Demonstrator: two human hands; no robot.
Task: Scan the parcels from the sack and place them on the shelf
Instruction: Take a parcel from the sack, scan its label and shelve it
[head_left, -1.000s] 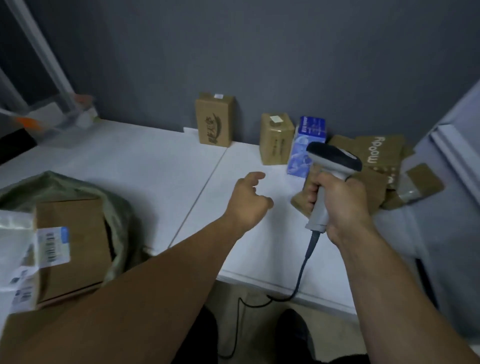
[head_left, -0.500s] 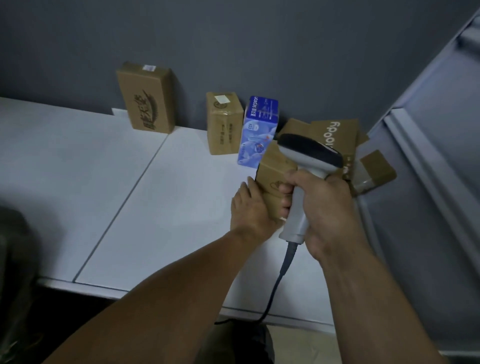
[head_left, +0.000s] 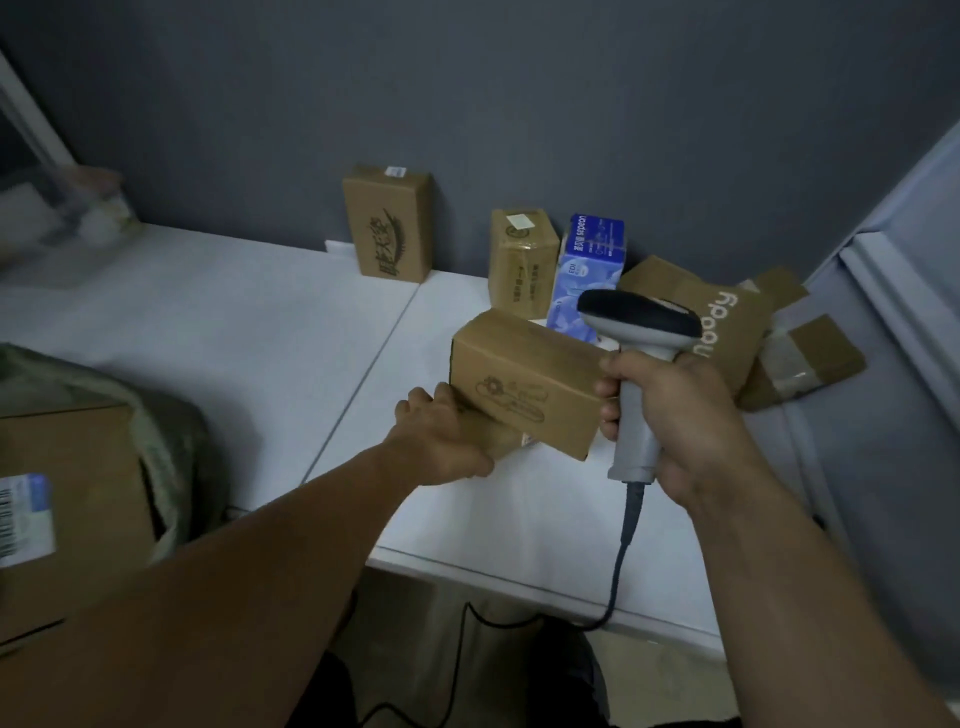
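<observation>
The left hand (head_left: 447, 441) curls its fingers under the box (head_left: 524, 379); the right hand (head_left: 675, 410) wraps its fingers round the scanner (head_left: 639, 322). Turn the box until the scanner can read it.

Brown cardboard box (head_left: 524, 382) with dark line drawing, grey-and-black scanner (head_left: 636, 332), blue-and-white box (head_left: 589, 260), olive sack (head_left: 171, 441)

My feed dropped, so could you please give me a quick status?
Left hand grips cardboard box at its left end. Right hand holds scanner beside it. Other parcels close behind on white shelf.
</observation>
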